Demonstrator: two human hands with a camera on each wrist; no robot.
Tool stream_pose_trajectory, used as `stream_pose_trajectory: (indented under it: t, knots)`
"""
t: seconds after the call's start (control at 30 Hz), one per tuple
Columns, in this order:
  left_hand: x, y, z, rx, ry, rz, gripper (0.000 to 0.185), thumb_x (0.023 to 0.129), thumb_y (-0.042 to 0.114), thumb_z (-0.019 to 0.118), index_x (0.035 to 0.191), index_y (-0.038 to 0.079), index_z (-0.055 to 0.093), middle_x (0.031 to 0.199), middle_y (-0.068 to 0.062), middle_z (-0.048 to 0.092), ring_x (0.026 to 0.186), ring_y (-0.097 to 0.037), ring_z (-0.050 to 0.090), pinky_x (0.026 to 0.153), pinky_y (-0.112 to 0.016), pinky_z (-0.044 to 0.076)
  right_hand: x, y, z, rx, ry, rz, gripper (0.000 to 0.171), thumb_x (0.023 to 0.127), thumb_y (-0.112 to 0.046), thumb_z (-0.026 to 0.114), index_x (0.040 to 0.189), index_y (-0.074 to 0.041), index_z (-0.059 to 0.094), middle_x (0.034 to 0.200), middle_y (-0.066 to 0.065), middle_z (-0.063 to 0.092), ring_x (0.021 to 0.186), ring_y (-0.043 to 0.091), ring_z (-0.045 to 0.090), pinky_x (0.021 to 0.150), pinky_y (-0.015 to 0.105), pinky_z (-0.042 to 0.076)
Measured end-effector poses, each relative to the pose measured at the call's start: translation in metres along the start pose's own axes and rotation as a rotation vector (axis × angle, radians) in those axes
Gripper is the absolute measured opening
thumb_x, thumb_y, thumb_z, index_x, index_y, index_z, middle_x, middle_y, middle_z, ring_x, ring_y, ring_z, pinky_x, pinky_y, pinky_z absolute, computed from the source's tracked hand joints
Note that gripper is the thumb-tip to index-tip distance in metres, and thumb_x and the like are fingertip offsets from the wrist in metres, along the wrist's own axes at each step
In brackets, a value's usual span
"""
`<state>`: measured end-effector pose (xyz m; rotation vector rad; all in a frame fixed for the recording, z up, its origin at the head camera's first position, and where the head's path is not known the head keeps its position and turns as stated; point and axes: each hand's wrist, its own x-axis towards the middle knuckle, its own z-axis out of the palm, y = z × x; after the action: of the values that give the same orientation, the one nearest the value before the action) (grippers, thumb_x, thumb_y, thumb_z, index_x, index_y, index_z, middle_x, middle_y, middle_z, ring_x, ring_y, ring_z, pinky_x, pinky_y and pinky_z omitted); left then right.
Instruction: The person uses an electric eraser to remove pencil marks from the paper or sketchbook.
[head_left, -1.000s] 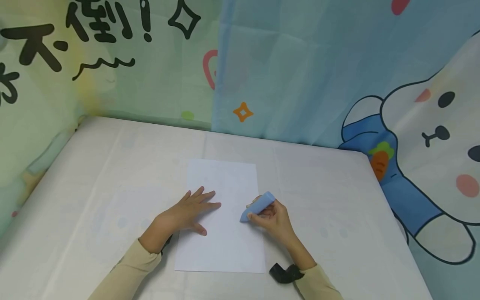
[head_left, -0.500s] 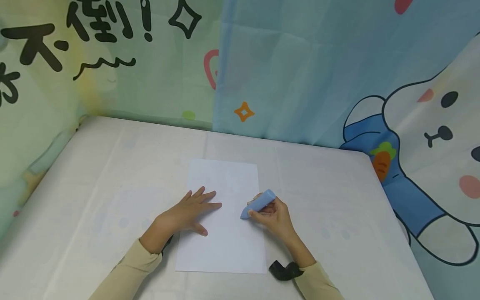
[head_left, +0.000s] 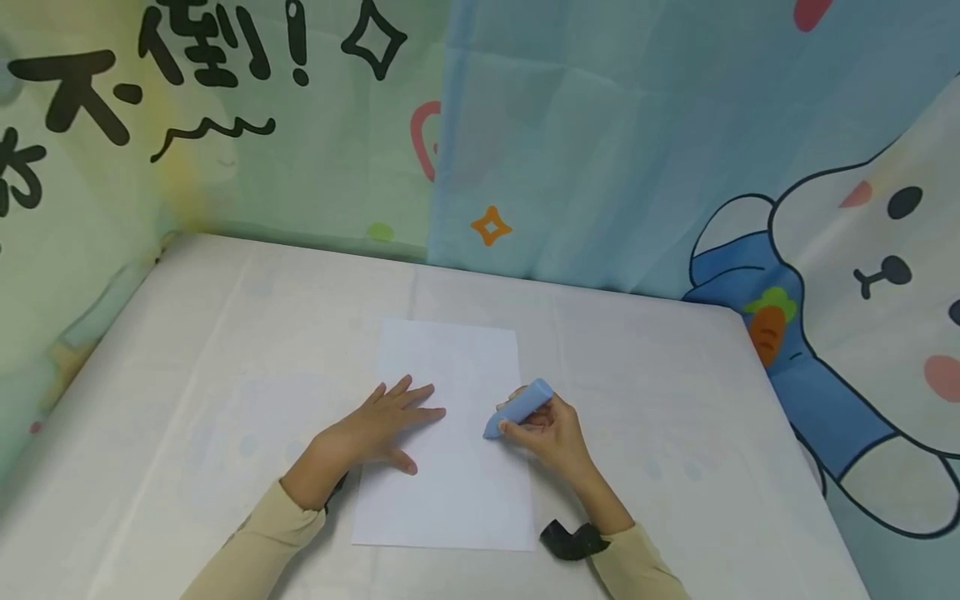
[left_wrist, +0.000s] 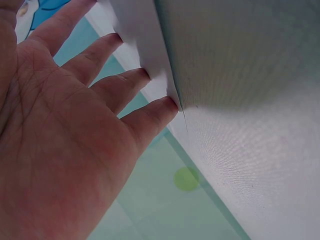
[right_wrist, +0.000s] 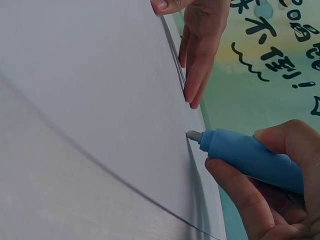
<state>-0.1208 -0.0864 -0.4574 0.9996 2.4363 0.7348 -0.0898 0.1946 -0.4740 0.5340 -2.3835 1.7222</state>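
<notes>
A pale cloth covers the worktop [head_left: 225, 350], and printed curtains hang close behind it — a green one with black characters [head_left: 150, 92] at about 11 o'clock, a blue one [head_left: 600, 142] at 12, and a cartoon rabbit [head_left: 862, 275] off at 2 o'clock. Nothing lies between the hands and the sheet; a dark strap [head_left: 566, 540] sits at the right wrist, beside the cream sleeve [head_left: 262, 542] on the other arm.

The sheet of white paper [head_left: 450, 483] lies flat in the middle of the worktop, long side running away from the person, with no marks I can make out. The blue pen [head_left: 517, 406] is short and thick, with a small grey tip.

The left hand [head_left: 375, 429] lies spread and flat, fingers straight, their tips pressing the paper's left part — the wrist view shows the fingertips [left_wrist: 170, 105] on the sheet's edge. The right hand [head_left: 547, 433] is curled round the blue pen at the paper's 3 o'clock edge, the tip pointing toward 8 o'clock and touching or just over the sheet; I cannot tell which.
</notes>
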Motion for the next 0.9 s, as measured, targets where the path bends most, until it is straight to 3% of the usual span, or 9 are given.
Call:
stream_pose_trajectory:
  t: [0.2, 0.6, 0.9]
  knots:
    - [0.000, 0.001, 0.000, 0.011, -0.001, -0.004, 0.078, 0.073, 0.021, 0.082, 0.143, 0.008, 0.050, 0.157, -0.018, 0.030, 0.147, -0.043, 0.013, 0.117, -0.061, 0.012, 0.004, 0.001, -0.001, -0.016, 0.012, -0.003, 0.031, 0.077, 0.008, 0.075, 0.101, 0.015, 0.057, 0.092, 0.031, 0.067, 0.083, 0.018, 0.072, 0.072, 0.019, 0.057]
    - [0.001, 0.002, -0.001, 0.003, -0.002, -0.002, 0.078, 0.073, 0.021, 0.082, 0.143, 0.008, 0.050, 0.157, -0.018, 0.030, 0.147, -0.043, 0.013, 0.117, -0.061, 0.011, 0.013, 0.003, -0.001, -0.011, 0.061, 0.052, 0.032, 0.075, 0.011, 0.074, 0.101, 0.014, 0.057, 0.094, 0.033, 0.067, 0.082, 0.013, 0.072, 0.072, 0.018, 0.057]
    - [-0.001, 0.001, -0.002, 0.005, 0.005, -0.002, 0.078, 0.073, 0.020, 0.082, 0.142, 0.008, 0.050, 0.157, -0.018, 0.031, 0.147, -0.043, 0.014, 0.117, -0.061, 0.012, 0.010, 0.004, 0.000, 0.000, 0.024, 0.039, 0.032, 0.075, 0.013, 0.073, 0.103, 0.015, 0.057, 0.094, 0.033, 0.066, 0.082, 0.007, 0.070, 0.073, 0.018, 0.056]
